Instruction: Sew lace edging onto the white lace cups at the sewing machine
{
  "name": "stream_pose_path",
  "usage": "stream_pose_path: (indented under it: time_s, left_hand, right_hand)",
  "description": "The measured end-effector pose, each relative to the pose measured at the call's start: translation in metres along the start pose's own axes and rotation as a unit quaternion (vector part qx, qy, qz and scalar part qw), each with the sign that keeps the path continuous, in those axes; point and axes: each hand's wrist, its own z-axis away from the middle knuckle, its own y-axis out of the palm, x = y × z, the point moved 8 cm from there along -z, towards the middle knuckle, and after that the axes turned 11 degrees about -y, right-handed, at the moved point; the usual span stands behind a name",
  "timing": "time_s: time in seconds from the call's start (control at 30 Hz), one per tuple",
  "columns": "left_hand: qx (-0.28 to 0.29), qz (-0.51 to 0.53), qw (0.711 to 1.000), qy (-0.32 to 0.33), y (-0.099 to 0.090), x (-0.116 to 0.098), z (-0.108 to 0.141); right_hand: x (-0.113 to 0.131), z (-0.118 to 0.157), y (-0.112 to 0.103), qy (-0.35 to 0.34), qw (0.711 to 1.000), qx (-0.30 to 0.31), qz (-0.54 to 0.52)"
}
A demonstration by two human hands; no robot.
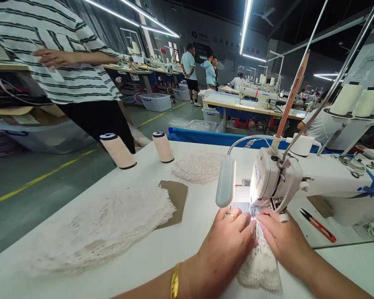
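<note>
A strip of white lace fabric (262, 265) runs under the needle area of the sewing machine (272, 178) and hangs toward me over the table. My left hand (227, 241), with a ring and a gold bangle, is closed on the lace's left edge just in front of the presser foot. On the other side, my right hand (280, 236) pinches the lace close to the foot. The machine's lamp (226, 182) lights this spot. The needle itself is hidden by the fingers and the machine head.
Left on the white table lie a large lace pile (106, 224), brown card (177, 201) and a smaller lace pile (198, 168). Two thread cones (118, 151) stand behind. Red-handled thread snips (319, 226) lie right. A person in a striped shirt (62, 54) stands across the table.
</note>
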Motion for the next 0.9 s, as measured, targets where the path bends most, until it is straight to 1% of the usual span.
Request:
stream_pose_path:
  time_s: [0.23,0.43,0.53,0.63,0.7,0.77,0.8,0.83,0.9]
  left_hand:
    - [-0.022,-0.007,1.000,-0.013,0.001,-0.005,0.002]
    - [-0.014,-0.010,1.000,-0.020,0.000,-0.007,0.003]
    - [-0.001,-0.007,1.000,-0.029,0.002,-0.007,0.001]
    - [0.032,0.003,0.999,-0.043,0.001,-0.003,-0.002]
    - [0.082,0.035,0.995,-0.040,-0.003,0.001,-0.003]
    - [0.146,0.078,0.986,-0.008,-0.008,0.003,0.001]
    - [0.169,0.093,0.981,0.014,-0.011,0.002,0.004]
    - [0.183,0.095,0.978,0.030,-0.014,0.002,0.006]
    - [0.175,0.093,0.979,0.056,-0.018,0.002,0.008]
  right_hand:
    - [-0.002,0.001,0.000,-0.002,1.000,-0.003,0.014]
    - [-0.001,-0.001,0.000,-0.001,1.000,0.005,0.012]
    - [-0.003,-0.001,0.002,0.004,1.000,0.005,0.002]
    - [-0.005,0.002,0.000,0.007,1.000,0.010,-0.004]
    - [-0.005,0.004,-0.004,0.009,0.999,0.027,-0.013]
    - [0.000,0.007,-0.010,0.004,0.997,0.059,-0.047]
    - [0.005,0.008,-0.013,-0.006,0.994,0.080,-0.073]
    - [0.010,0.009,-0.015,-0.016,0.989,0.105,-0.099]
    - [0.018,0.011,-0.016,-0.026,0.980,0.148,-0.134]
